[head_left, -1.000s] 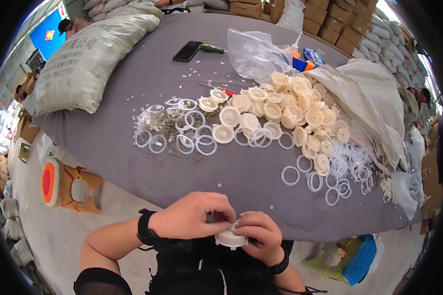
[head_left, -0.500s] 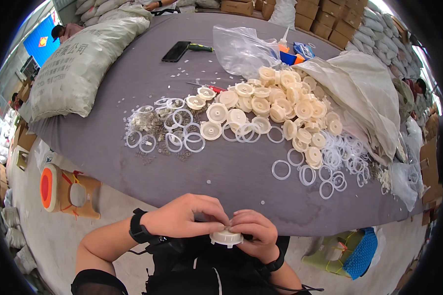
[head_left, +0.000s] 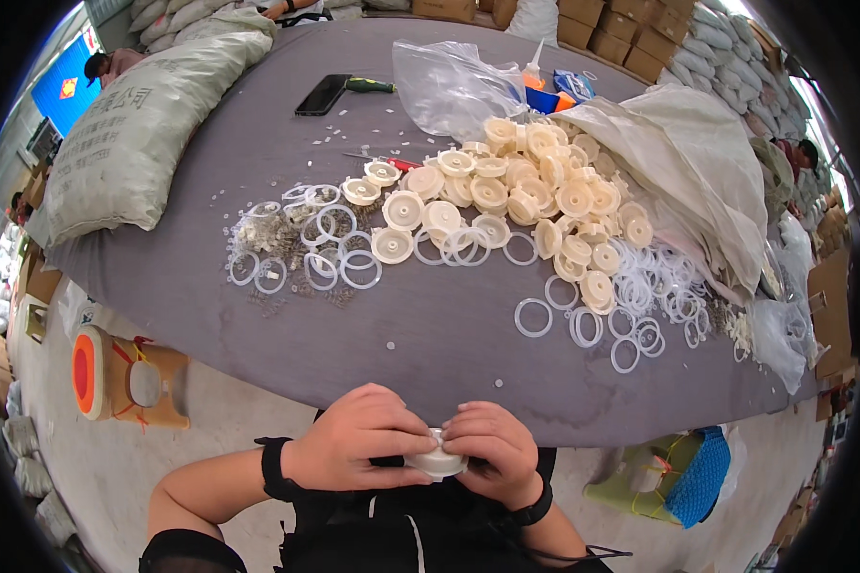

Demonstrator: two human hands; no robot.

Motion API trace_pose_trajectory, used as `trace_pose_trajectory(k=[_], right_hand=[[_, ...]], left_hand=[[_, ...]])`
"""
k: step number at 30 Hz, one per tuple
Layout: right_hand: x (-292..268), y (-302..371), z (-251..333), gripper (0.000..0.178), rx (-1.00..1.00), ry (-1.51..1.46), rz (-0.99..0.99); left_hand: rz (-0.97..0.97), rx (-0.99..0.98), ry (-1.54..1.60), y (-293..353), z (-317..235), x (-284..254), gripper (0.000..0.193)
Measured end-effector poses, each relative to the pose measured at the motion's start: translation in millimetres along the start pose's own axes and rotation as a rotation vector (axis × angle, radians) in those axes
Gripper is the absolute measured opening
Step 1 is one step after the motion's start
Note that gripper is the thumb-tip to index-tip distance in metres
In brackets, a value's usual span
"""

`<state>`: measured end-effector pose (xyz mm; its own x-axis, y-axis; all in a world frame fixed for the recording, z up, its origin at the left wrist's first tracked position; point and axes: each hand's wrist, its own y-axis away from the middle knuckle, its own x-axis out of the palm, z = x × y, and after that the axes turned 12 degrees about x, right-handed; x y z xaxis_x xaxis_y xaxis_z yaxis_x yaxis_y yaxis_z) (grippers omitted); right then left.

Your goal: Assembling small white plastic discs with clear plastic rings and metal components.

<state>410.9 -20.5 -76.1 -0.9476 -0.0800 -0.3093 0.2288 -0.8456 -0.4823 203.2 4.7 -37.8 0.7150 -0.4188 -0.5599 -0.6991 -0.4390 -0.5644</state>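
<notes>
Just off the table's near edge, my two hands hold one cream round plastic cap [head_left: 437, 464] between them. My left hand [head_left: 361, 437] grips it from the left, thumb and fingertips closed on its rim. From the other side my right hand [head_left: 495, 449] is closed on it, with the thumb near its top; the fingers behind the cap are partly hidden. Farther up the table lies a heap of similar cream caps [head_left: 545, 181]. Clear rubber rings [head_left: 532, 318] lie beside the heap, and small springs [head_left: 282, 237] are piled with more rings on the left.
A full woven sack [head_left: 129, 143] lies at the table's left, a pale cloth sack [head_left: 688, 162] at the right. Near the back are a phone [head_left: 322, 95], a green-handled screwdriver [head_left: 369, 86] and a clear plastic bag [head_left: 454, 91]. Stools [head_left: 129, 380] stand beside the table.
My left hand has turned and lowered its fingers around the cap's left side. The right hand stays on the cap. The whole view has shifted slightly.
</notes>
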Motion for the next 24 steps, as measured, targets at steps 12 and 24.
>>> trace_pose_trajectory(k=[12, 24], right_hand=[[-8, 8, -24, 0.04, 0.602, -0.321, -0.072], [-145, -5, -93, 0.017, 0.696, 0.598, -0.656]], left_hand=[[0.021, -0.63, 0.593, -32, 51, 10, 0.025], [-0.3, -0.558, 0.181, -40, 97, 3, 0.022]])
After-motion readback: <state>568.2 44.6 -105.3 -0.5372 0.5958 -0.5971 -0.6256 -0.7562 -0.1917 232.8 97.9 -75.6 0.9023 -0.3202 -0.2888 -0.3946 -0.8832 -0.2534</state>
